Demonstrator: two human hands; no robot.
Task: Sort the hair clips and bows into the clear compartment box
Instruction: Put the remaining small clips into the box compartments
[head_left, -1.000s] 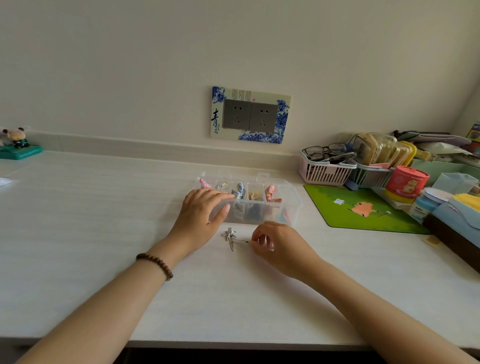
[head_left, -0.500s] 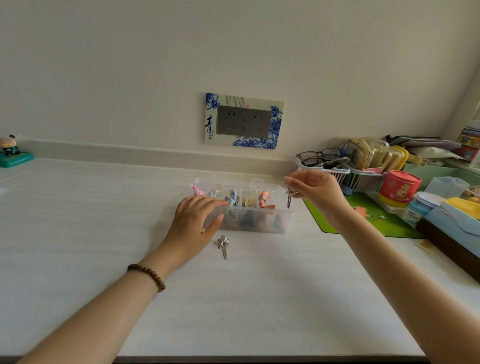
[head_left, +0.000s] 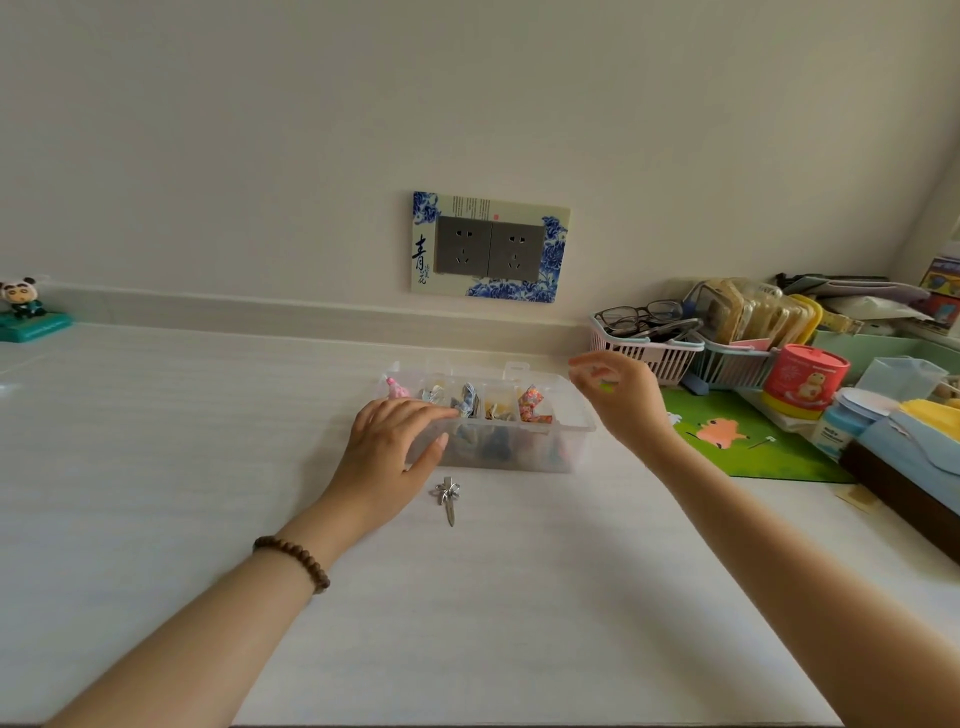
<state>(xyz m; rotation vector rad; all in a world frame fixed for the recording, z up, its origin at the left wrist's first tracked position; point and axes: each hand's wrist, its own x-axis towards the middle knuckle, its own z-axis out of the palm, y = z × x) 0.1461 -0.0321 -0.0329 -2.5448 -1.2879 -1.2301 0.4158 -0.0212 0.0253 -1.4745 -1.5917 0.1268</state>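
The clear compartment box (head_left: 574, 446) stands in the middle of the white desk, with pink (head_left: 397, 388), blue (head_left: 467, 401) and red-patterned (head_left: 532, 404) bows in its back compartments. My left hand (head_left: 392, 457) lies on the box's front left corner, fingers over the rim and thumb against the front wall. Blurred, with fingers apart and nothing seen in them, my right hand (head_left: 615, 397) hovers above the box's right end. A silver bow-shaped hair clip (head_left: 448, 497) lies on the desk just in front of the box.
A green mat (head_left: 753, 441) lies to the right of the box. Behind it are a pink basket (head_left: 644, 358) with glasses, a red canister (head_left: 802, 379) and stacked clutter along the right edge. A panda figure (head_left: 26, 312) sits far left. A double socket (head_left: 488, 249) is on the wall.
My right hand lifted one silver clip from the desk and carried it over the box's right end; the clip is no longer seen in the fingers. The left hand stayed on the box.
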